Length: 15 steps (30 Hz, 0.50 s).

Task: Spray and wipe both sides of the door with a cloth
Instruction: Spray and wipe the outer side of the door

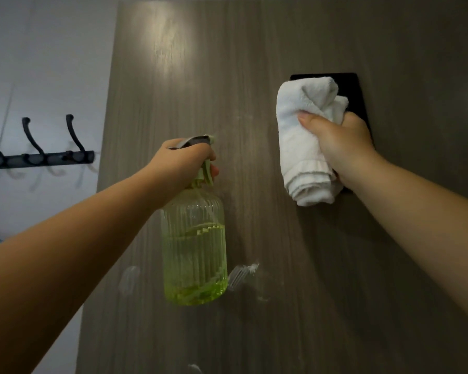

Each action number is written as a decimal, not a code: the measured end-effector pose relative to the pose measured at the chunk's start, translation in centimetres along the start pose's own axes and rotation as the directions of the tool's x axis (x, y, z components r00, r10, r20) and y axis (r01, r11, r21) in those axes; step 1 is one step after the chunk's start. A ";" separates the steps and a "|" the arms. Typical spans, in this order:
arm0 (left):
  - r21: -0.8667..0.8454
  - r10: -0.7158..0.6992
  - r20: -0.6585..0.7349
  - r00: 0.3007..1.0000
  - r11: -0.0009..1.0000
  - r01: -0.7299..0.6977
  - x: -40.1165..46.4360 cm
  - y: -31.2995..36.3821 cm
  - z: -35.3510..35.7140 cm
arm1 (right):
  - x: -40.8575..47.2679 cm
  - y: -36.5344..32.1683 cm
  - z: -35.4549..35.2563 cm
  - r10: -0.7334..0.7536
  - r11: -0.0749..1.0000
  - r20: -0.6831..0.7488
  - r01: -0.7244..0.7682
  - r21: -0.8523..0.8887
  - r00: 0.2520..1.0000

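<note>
A grey-brown wood-grain door (268, 63) fills most of the view. My left hand (184, 163) grips the neck and trigger of a ribbed green spray bottle (195, 247), partly filled with liquid, held upright close to the door's middle. My right hand (341, 141) holds a bunched white cloth (303, 147) against a black rectangular plate (354, 90) on the door's right half. White smears (242, 276) mark the door below the bottle.
A black rack of coat hooks (38, 155) hangs on the pale wall (38, 63) left of the door's edge. A bright glare patch sits high on the door.
</note>
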<state>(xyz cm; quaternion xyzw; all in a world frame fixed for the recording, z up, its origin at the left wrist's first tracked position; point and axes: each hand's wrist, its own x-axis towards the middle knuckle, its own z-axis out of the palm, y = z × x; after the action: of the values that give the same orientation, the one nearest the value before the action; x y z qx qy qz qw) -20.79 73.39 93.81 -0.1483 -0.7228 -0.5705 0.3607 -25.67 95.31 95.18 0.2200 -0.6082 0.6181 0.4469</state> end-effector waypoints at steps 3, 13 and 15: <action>0.003 0.022 -0.017 1.000 1.000 -0.022 -0.1 -0.1 -0.4 | 0.8 -0.8 0.5 -0.069 0.997 -0.020 0.068 -0.044 0.997; -0.063 0.015 -0.091 0.996 0.998 -0.021 -0.7 0.0 -1.4 | 3.7 -4.1 6.8 -0.548 0.511 0.039 0.371 -0.775 0.835; -0.063 0.014 -0.117 0.993 0.998 -0.022 -0.6 0.1 -1.6 | 4.1 -4.1 8.1 -0.598 0.418 0.057 0.372 -0.829 0.799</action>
<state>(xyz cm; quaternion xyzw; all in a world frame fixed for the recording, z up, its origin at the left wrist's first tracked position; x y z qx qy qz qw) -19.70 72.04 93.60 -0.1328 -0.6807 -0.5977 0.4022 -26.54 88.23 102.16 0.0805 -0.6674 0.1356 0.7278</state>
